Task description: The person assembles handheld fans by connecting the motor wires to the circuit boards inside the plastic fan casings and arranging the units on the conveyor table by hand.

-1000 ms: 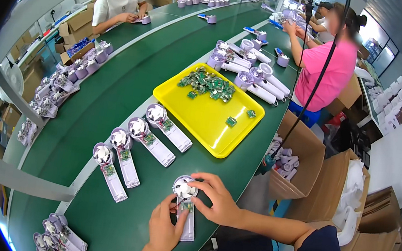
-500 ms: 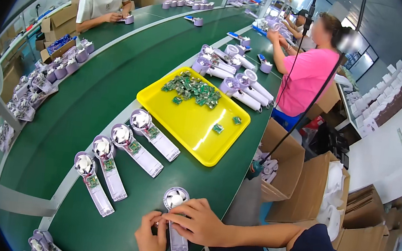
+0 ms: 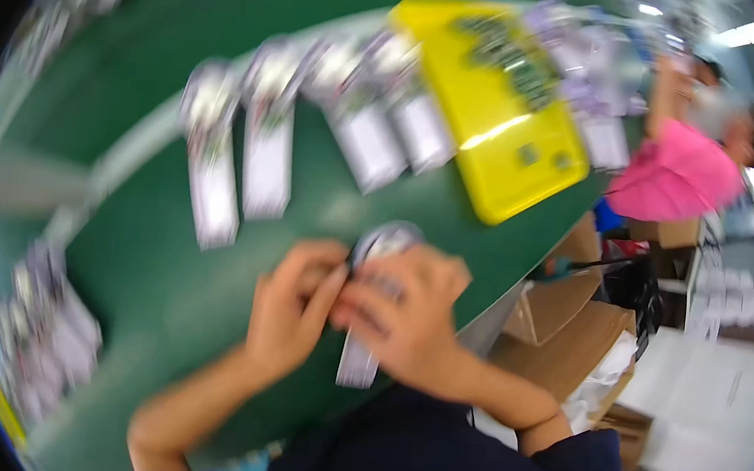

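Observation:
An opened handheld fan half [image 3: 358,364], pale purple with a round head and a long handle, lies on the green table right in front of me. My right hand [image 3: 414,314] covers its middle, fingers curled over it. At the fan's left edge, my left hand [image 3: 292,305] has thumb and fingers pinched together, close against the right fingertips. What the fingers hold is hidden and blurred. Several similar fan halves [image 3: 267,163] with white blades and green boards lie in a row beyond my hands.
A yellow tray [image 3: 517,191] with small green circuit boards [image 3: 509,55] stands beyond, right of the row. More fan parts pile up at the left [image 3: 44,337] and behind the tray [image 3: 592,60]. Cardboard boxes [image 3: 559,349] stand along the right edge; a person in pink [image 3: 682,173] works farther off.
My view has turned and smeared, so the tray and row now appear higher in the picture. Both hands remain at the same fan, with more of my left forearm showing.

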A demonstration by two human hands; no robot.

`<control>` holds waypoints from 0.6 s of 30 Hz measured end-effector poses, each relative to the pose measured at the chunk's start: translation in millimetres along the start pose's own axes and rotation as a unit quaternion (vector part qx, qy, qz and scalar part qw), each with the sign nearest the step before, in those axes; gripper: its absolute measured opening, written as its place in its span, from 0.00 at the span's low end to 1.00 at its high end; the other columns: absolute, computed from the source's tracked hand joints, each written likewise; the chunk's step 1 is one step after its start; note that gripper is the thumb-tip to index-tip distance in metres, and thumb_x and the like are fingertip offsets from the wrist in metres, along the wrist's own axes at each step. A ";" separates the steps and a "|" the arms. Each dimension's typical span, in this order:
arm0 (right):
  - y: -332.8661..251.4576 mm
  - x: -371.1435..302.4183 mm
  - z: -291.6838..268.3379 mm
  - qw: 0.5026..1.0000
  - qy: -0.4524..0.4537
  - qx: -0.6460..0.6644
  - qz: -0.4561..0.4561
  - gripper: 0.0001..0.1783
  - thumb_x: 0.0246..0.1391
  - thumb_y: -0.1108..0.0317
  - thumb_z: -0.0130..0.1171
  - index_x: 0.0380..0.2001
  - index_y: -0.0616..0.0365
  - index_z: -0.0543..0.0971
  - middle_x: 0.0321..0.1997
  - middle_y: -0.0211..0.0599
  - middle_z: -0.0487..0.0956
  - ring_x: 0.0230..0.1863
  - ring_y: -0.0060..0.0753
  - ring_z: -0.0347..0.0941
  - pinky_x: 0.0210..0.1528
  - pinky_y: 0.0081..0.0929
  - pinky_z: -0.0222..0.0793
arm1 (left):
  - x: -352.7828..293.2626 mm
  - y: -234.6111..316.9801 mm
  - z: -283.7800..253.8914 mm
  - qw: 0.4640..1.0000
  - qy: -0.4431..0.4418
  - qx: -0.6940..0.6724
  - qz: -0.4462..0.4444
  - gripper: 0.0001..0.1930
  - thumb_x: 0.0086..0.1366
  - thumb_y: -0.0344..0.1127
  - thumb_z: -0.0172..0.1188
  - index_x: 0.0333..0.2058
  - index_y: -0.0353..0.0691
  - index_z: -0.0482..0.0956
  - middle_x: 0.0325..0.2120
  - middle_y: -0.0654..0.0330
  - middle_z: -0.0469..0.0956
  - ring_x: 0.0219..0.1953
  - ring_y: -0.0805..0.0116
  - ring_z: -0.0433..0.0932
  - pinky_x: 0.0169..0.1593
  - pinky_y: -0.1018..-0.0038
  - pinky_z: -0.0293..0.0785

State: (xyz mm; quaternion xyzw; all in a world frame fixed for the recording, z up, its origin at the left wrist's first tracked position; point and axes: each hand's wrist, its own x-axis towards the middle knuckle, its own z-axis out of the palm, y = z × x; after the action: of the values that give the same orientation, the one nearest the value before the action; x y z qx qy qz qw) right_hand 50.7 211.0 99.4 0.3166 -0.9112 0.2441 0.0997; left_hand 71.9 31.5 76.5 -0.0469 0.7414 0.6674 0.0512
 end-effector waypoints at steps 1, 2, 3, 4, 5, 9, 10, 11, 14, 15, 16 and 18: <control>-0.7 1.2 -3.6 1.000 0.003 0.017 0.008 0.18 0.38 0.58 0.78 0.36 0.42 0.86 0.52 0.28 0.76 0.58 0.46 0.66 0.58 0.48 0.56 | -0.3 2.9 -3.2 0.999 -0.026 -0.040 -0.014 0.07 0.74 0.29 0.57 0.48 0.36 0.76 0.23 0.57 0.83 0.25 0.78 0.81 0.28 0.76 0.75; -1.7 5.6 -5.3 1.000 -0.008 0.022 0.005 0.19 0.35 0.61 0.80 0.35 0.43 0.86 0.52 0.29 0.75 0.58 0.46 0.66 0.59 0.45 0.57 | 0.3 7.3 -7.3 0.997 -0.031 -0.064 -0.007 0.07 0.74 0.29 0.57 0.47 0.35 0.75 0.22 0.56 0.83 0.24 0.77 0.82 0.28 0.76 0.75; -0.9 9.6 -6.3 0.999 -0.016 0.030 0.005 0.18 0.35 0.65 0.80 0.34 0.44 0.86 0.51 0.29 0.75 0.58 0.46 0.66 0.61 0.43 0.57 | 2.3 4.2 -7.7 0.997 -0.039 -0.065 -0.014 0.07 0.74 0.29 0.57 0.47 0.35 0.75 0.21 0.55 0.83 0.23 0.74 0.83 0.28 0.76 0.75; 0.0 11.7 -9.0 0.999 -0.025 0.029 -0.006 0.18 0.37 0.69 0.79 0.36 0.45 0.86 0.51 0.30 0.75 0.58 0.47 0.65 0.62 0.42 0.58 | 1.7 8.1 -7.8 0.996 -0.038 -0.076 -0.014 0.07 0.74 0.29 0.56 0.48 0.34 0.74 0.21 0.55 0.83 0.24 0.72 0.84 0.28 0.76 0.76; 0.2 11.0 -9.5 0.998 -0.041 0.036 -0.010 0.19 0.37 0.70 0.79 0.36 0.46 0.86 0.52 0.30 0.75 0.59 0.48 0.65 0.63 0.42 0.58 | 3.6 9.9 -8.5 0.996 -0.040 -0.084 -0.006 0.07 0.74 0.29 0.56 0.48 0.34 0.74 0.21 0.55 0.83 0.24 0.70 0.85 0.28 0.75 0.77; 3.3 9.0 3.0 0.998 -0.033 0.041 -0.025 0.16 0.42 0.65 0.77 0.37 0.41 0.86 0.52 0.21 0.77 0.61 0.43 0.65 0.62 0.41 0.50 | 3.2 2.2 -16.4 0.992 -0.070 -0.101 -0.013 0.11 0.79 0.35 0.50 0.52 0.35 0.74 0.24 0.60 0.84 0.26 0.77 0.82 0.31 0.79 0.76; 1.0 10.0 1.8 0.998 -0.040 0.042 -0.017 0.15 0.43 0.66 0.77 0.37 0.41 0.87 0.51 0.21 0.77 0.61 0.43 0.65 0.62 0.41 0.50 | 2.1 1.1 -17.6 0.991 -0.073 -0.111 -0.014 0.11 0.79 0.36 0.49 0.53 0.36 0.73 0.24 0.60 0.84 0.26 0.77 0.82 0.32 0.78 0.77; 0.7 10.3 3.8 0.998 -0.034 0.035 -0.031 0.14 0.43 0.66 0.76 0.36 0.41 0.87 0.51 0.21 0.77 0.61 0.42 0.65 0.62 0.41 0.50 | 2.7 1.3 -20.9 0.991 -0.068 -0.113 -0.013 0.11 0.79 0.36 0.49 0.53 0.36 0.73 0.24 0.60 0.84 0.26 0.77 0.82 0.32 0.78 0.77; -0.7 5.4 6.4 0.999 -0.016 0.027 -0.034 0.13 0.43 0.67 0.76 0.35 0.41 0.87 0.47 0.19 0.79 0.60 0.40 0.66 0.60 0.40 0.50 | 1.5 -2.3 -18.3 0.983 -0.093 -0.147 -0.057 0.12 0.80 0.36 0.49 0.53 0.36 0.73 0.25 0.60 0.83 0.27 0.77 0.82 0.32 0.79 0.78; -0.7 4.7 6.1 0.998 -0.018 0.033 -0.048 0.13 0.42 0.67 0.76 0.34 0.41 0.87 0.46 0.18 0.80 0.59 0.39 0.67 0.60 0.40 0.50 | -0.2 -2.6 -18.0 0.983 -0.093 -0.149 -0.056 0.12 0.80 0.36 0.49 0.53 0.36 0.73 0.25 0.60 0.83 0.27 0.77 0.82 0.32 0.79 0.78; -0.5 4.2 6.0 0.997 -0.020 0.038 -0.061 0.14 0.41 0.67 0.76 0.34 0.41 0.87 0.45 0.17 0.80 0.58 0.38 0.68 0.59 0.39 0.50 | -1.1 -2.7 -17.6 0.985 -0.097 -0.137 -0.044 0.12 0.80 0.36 0.48 0.53 0.36 0.74 0.25 0.60 0.83 0.27 0.77 0.82 0.32 0.79 0.78; -1.6 3.3 8.1 0.998 -0.008 0.035 -0.058 0.14 0.41 0.67 0.76 0.34 0.41 0.86 0.43 0.15 0.81 0.57 0.36 0.69 0.58 0.39 0.50 | -1.7 -3.1 -16.5 0.986 -0.104 -0.125 -0.031 0.12 0.80 0.36 0.48 0.52 0.36 0.74 0.25 0.60 0.83 0.27 0.77 0.82 0.32 0.79 0.78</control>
State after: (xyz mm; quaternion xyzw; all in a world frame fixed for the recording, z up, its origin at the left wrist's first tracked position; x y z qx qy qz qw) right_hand 48.9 204.0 94.1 0.3745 -0.8828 0.2670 0.0956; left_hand 73.7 14.8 75.4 -0.0062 0.6411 0.7541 0.1427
